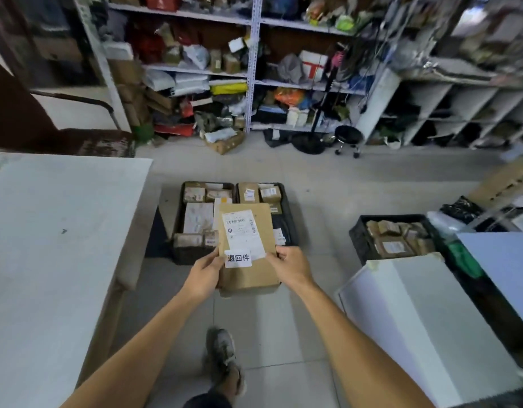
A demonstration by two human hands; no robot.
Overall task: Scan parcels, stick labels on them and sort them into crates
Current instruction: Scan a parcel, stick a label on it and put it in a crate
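I've got a flat cardboard parcel [248, 254] held out w/ both hands: left hand [202, 273] grips its left edge, right hand [291, 265] its right. White shipping label [243, 232] on top, smaller sticker [238, 258] w/ black characters below it. Beyond, two black crates [192, 254] side by side on floor, boxes inside. 3rd crate [361, 238] at right.

A small white sticker [238, 257] on the flat brown cardboard parcel [248, 248] says "退回件" in big black letters. Just above it, touching it, is a white shipping label [243, 232] with a barcode and tiny print too small to read. A white box [313, 66] on the metal shelf shows red marks, too blurry to read.
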